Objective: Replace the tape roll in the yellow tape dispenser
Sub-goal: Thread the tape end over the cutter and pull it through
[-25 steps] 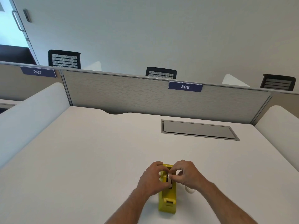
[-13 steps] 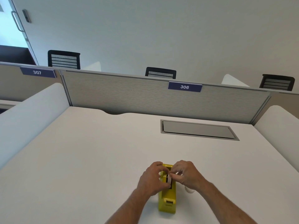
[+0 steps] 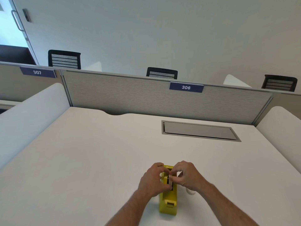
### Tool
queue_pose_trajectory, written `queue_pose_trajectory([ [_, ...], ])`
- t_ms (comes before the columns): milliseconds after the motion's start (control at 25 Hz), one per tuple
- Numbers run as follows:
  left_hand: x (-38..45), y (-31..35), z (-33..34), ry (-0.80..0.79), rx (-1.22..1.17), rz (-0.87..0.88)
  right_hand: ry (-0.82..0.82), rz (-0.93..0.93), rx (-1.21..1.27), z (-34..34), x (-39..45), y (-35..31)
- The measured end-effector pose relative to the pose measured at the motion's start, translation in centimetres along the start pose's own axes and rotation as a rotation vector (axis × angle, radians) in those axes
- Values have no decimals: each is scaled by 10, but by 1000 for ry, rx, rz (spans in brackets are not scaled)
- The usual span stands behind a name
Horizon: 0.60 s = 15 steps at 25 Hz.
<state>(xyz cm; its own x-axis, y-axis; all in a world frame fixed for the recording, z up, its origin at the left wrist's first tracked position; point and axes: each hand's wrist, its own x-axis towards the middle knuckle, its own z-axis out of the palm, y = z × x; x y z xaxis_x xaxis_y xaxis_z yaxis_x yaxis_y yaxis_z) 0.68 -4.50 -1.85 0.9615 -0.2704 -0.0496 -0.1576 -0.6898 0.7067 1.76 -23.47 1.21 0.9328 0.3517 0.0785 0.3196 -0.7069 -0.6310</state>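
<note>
The yellow tape dispenser [image 3: 168, 202] stands on the white desk [image 3: 91, 160], near the front edge, its cutter end towards me. My left hand [image 3: 152, 181] curls round the dispenser's left side. My right hand [image 3: 187, 176] pinches a whitish tape roll [image 3: 170, 181] that sits upright in the dispenser's slot over a dark hub. Part of another pale roll [image 3: 190, 191] shows on the desk just behind my right wrist; most of it is hidden.
A grey flip cover [image 3: 200, 131] is set flush into the desk at the back right. Grey partition panels with signs 306 [image 3: 186, 87] and 307 close off the back, white side dividers flank the desk, and black chair backs rise beyond.
Both hands stay at the dispenser. My right fingers have shifted a little on the roll, and the roll now shows more plainly in the slot.
</note>
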Motion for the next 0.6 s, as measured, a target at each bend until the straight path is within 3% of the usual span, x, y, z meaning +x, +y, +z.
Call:
queue_pose_trajectory([
  [600,-1,1,-1,-6,-14,-3,17,-9,5,-1,-2,1],
])
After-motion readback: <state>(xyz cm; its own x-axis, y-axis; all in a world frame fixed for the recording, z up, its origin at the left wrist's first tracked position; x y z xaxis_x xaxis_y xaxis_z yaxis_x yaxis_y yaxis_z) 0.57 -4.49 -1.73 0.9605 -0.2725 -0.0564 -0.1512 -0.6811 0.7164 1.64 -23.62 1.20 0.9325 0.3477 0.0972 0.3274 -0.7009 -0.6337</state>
